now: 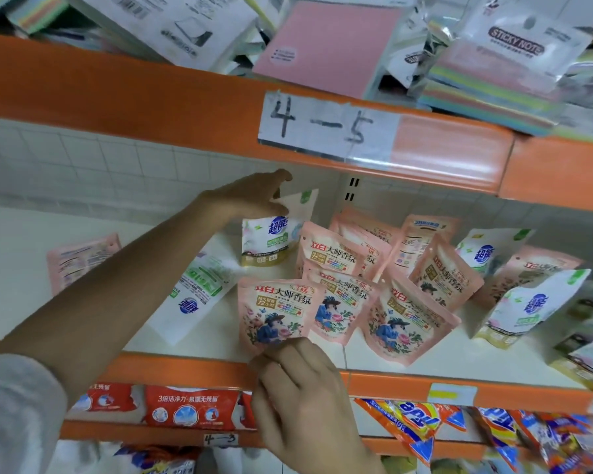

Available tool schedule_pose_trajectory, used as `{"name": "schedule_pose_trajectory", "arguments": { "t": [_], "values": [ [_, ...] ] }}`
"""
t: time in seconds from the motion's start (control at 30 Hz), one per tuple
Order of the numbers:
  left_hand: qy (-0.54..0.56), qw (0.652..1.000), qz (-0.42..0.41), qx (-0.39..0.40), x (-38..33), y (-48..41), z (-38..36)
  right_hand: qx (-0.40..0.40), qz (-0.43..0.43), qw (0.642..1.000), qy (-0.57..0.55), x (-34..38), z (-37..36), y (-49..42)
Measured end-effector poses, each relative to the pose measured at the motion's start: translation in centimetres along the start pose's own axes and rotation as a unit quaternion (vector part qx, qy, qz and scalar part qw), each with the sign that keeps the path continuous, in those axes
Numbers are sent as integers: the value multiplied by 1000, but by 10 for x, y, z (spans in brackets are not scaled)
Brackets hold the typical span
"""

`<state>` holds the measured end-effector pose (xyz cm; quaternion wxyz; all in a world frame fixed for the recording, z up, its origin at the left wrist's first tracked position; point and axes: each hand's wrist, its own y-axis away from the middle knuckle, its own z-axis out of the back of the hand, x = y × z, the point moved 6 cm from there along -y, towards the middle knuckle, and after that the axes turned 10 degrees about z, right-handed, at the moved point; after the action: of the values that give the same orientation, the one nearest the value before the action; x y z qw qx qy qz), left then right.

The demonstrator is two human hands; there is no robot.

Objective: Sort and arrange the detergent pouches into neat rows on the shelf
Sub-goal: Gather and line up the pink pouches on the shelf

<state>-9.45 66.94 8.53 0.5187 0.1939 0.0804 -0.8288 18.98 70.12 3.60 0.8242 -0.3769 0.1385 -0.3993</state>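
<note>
Pouches [336,302]: pink and white ones are mixed on the middle shelf [83,220]. Most stand upright but lean every which way, right of centre, and there are no clean rows yet.
Stragglers: a flat white pouch [199,289] lies under the left forearm. A flat pink pouch [83,261] lies far left, well apart from the rest.
Left hand [247,196]: it is reached to the back of the shelf. Its fingers [271,210] and thumb are closed in a pinch on the top edge of a standing white pouch [271,241]. I cannot tell whether that edge belongs to this pouch or to one behind it.
Right hand [302,388]: it is at the near edge with fingers [271,357] curled, pinching the bottom of the front pink pouch [278,313]. That pouch stands touching its pink neighbour.
Risk, knock-on: the pink ones lean on each other, so I'd expect shifting the front one to tip the row beside it.
Risk, edge: the front pink pouch sits right at the shelf lip and is held only by its bottom. A slack pinch could let it flop forward and drop to the shelf below.
Risk, forearm: the left arm crosses low over the flat white pouch. Drawing the arm back carelessly could drag that pouch toward the lip.
Risk, back grip: a soft top edge gives a poor hold. The white pouch may fold or slide out if lifted quickly.
Risk, sorting: with both hands busy on different colours, one could be set down in the wrong row.
</note>
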Motion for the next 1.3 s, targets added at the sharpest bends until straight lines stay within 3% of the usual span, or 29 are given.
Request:
{"name": "schedule_pose_trajectory", "arguments": {
  "t": [0.13, 0.33, 0.5, 0.8, 0.93, 1.03, 1.17, 1.3],
  "values": [
    [-68, 996, 12, 57, 17, -10, -8, 11, 9, 1000, -23, -1, -3, 3],
    [31, 1000, 1, 3, 25, -16, -7, 9, 9, 999, -36, -1, -9, 4],
    [179, 980, -7, -86, 35, -10, 4, 23, -11, 998, -49, -7, -13, 5],
    [222, 973, 39, -58, 47, 8, 0, 37, -81, 987, -133, -4, -22, -22],
    [285, 943, 71, -158, 72, 36, 14, 32, -92, 980, -173, 1, -26, -33],
    [226, 934, 143, -236, 107, 62, 8, 34, -103, 972, -207, 3, -35, -38],
    [91, 967, 206, -116, 156, 84, -39, 37, -108, 967, -230, 9, -49, -43],
    [-60, 956, 258, 123, 187, 113, -75, 63, -98, 966, -233, 17, -63, -45]
  ]
}}
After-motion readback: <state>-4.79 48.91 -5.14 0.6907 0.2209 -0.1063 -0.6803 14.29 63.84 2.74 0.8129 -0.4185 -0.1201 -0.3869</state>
